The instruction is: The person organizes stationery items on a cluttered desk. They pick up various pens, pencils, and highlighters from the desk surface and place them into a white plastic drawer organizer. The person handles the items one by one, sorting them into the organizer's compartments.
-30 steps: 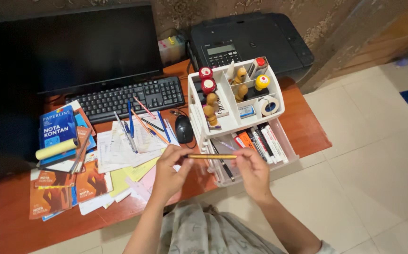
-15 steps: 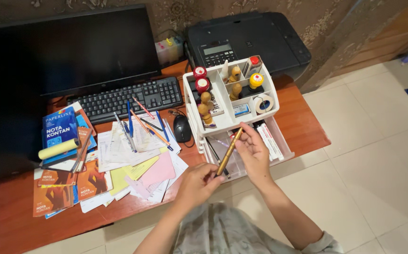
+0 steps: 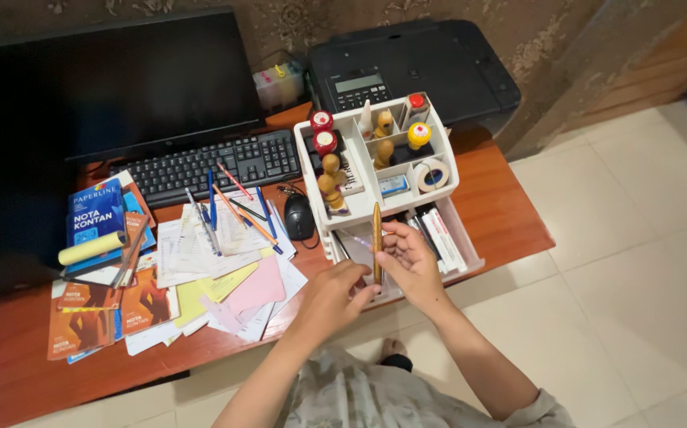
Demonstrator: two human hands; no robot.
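A gold pen (image 3: pixel 377 226) stands nearly upright between both hands, over the open drawer of a white desk organiser (image 3: pixel 363 190). My left hand (image 3: pixel 334 295) pinches its lower end. My right hand (image 3: pixel 408 261) grips it around the middle. The drawer (image 3: pixel 462 250) holds several markers and pens. The organiser's top compartments carry wooden-handled stamps (image 3: pixel 330 178), red and yellow round stamps and a roll of tape (image 3: pixel 432 174).
Loose papers (image 3: pixel 225 261) with several pens lie left of the organiser, beside a black mouse (image 3: pixel 298 216), keyboard (image 3: pixel 213 165) and monitor (image 3: pixel 106 79). Receipt books (image 3: pixel 96 212) pile at the left. A calculator (image 3: pixel 359 89) sits on a black printer (image 3: pixel 423 55) behind.
The pen has swung from level to nearly upright. My left hand came right and down to the pen's lower end; my right hand shifted to its middle, over the drawer.
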